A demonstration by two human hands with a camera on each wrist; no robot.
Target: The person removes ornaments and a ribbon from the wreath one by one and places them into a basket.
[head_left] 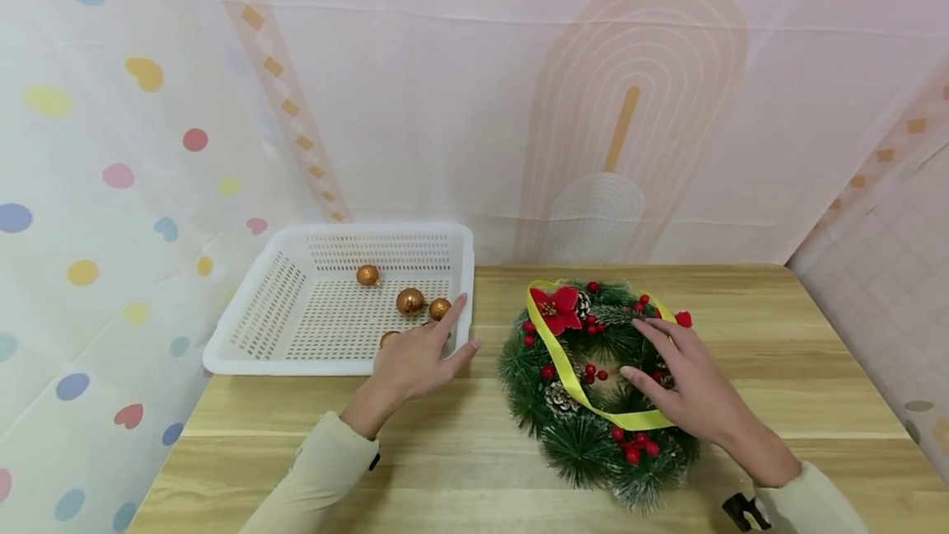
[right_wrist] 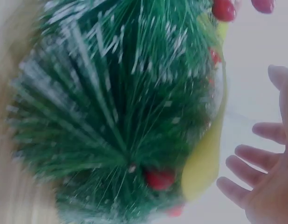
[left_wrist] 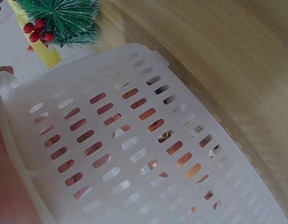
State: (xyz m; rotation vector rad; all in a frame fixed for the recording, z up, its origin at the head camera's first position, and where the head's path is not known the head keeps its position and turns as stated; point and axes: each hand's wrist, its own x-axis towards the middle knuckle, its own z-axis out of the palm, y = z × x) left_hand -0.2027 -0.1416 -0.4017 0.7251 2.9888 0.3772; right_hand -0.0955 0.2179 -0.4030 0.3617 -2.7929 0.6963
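Note:
My left hand [head_left: 415, 359] reaches over the near right corner of a white plastic basket [head_left: 245, 367], index finger and thumb extended. Copper-coloured ball ornaments [head_left: 410, 301] lie inside, one [head_left: 389, 339] partly hidden by the hand. In the left wrist view, the slotted basket wall [left_wrist: 46, 93] covers most of the fingers; whether they touch an ornament I cannot tell. My right hand [head_left: 693, 386] hovers, fingers spread, over the right side of a green wreath [head_left: 586, 452] with red berries, pinecones and a red flower [head_left: 556, 309]. A yellow ribbon [head_left: 567, 369] loops across it.
Basket and wreath stand side by side on a wooden table [head_left: 801, 369], basket to the left. A patterned cloth [head_left: 445, 105] hangs behind the table, and a dotted cloth [head_left: 96, 229] hangs at its left.

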